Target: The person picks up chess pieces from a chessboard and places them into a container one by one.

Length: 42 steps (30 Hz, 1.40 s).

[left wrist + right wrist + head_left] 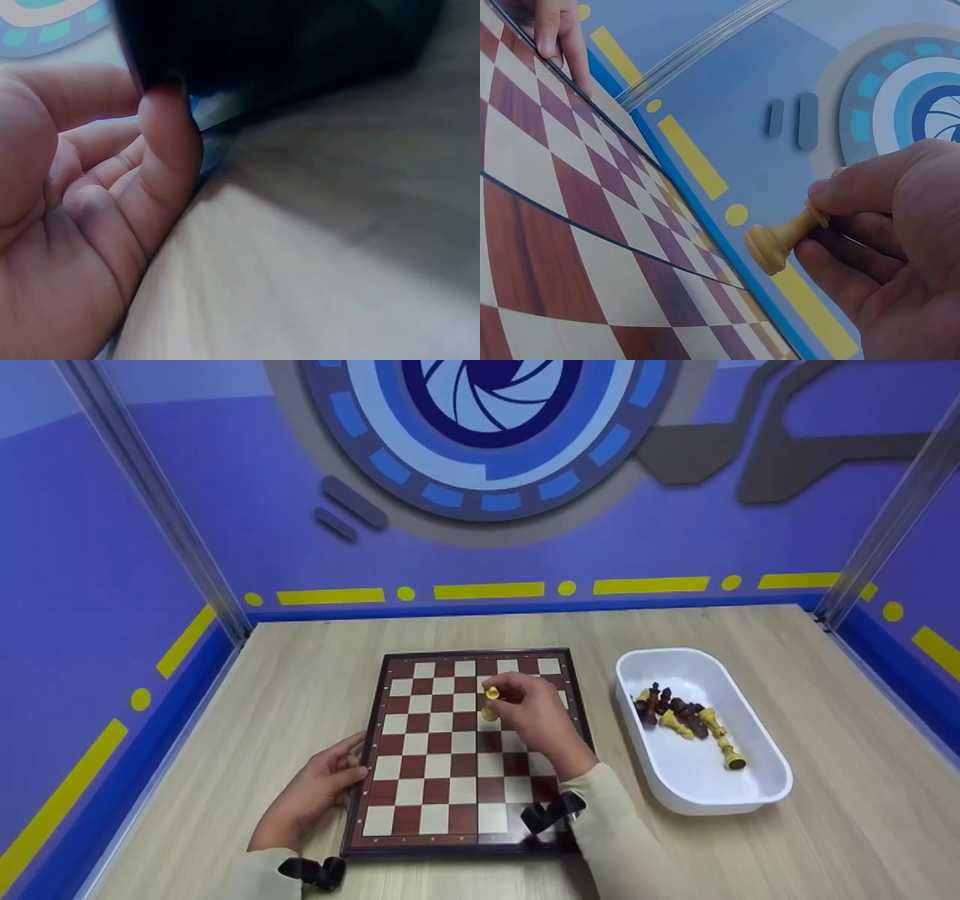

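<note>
A pale yellow chess piece (778, 241) is pinched between the thumb and fingers of my right hand (534, 714). In the head view it overlaps the upper middle of the chessboard (439, 765); the right wrist view shows its broad base pointing away from the fingers. The board has brown and cream squares, a dark frame and a seam down the middle. My left hand (319, 780) grips the board's left edge, thumb at the frame. Up close, the left wrist view shows bent fingers (169, 131) against the dark side of the board.
Right of the board stands a white plastic tray (675, 804) holding several dark brown and yellow chess pieces (681, 716). The wooden table (307, 675) is enclosed by blue panels with yellow markings at the back and sides.
</note>
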Tool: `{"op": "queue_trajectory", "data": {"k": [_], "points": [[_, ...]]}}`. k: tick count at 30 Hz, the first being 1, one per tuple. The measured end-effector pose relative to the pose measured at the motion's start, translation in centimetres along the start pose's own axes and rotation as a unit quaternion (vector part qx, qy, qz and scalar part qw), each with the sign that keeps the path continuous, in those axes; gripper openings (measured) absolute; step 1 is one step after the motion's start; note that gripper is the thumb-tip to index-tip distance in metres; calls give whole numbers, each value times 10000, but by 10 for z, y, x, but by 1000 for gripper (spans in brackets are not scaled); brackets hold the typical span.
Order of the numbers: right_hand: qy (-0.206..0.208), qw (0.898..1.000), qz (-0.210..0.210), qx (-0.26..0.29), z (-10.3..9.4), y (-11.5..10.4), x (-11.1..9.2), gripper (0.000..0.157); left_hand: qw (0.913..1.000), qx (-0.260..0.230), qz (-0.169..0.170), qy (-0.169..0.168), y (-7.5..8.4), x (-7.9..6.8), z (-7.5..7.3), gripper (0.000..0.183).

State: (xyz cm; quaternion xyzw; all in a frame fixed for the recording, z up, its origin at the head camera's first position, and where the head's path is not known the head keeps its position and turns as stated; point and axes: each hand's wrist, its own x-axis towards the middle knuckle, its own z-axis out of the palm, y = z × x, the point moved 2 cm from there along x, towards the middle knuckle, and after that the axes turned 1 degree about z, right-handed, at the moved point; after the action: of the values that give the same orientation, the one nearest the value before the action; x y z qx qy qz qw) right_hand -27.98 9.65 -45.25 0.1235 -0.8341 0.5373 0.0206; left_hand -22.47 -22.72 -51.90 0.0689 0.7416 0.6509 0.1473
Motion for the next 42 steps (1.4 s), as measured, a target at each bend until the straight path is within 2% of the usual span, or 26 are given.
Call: {"op": "queue_trajectory", "data": {"k": [12,22,37,42], "points": [[-206,9996,-106,171,-11,-6,-5,24,9999,124,-35,67,1,0,0,68],[-140,9996,-246,-18,-21,-10,-9,24,9996,92,-134,235,3,-2,2,68],[-262,9985,-349,324,-35,-12,-8,24,9999,73,-48,119,3,-1,2,67],[-306,9984,-238,410,-41,-12,-10,25,9998,88,-83,141,3,-1,2,68]]}}
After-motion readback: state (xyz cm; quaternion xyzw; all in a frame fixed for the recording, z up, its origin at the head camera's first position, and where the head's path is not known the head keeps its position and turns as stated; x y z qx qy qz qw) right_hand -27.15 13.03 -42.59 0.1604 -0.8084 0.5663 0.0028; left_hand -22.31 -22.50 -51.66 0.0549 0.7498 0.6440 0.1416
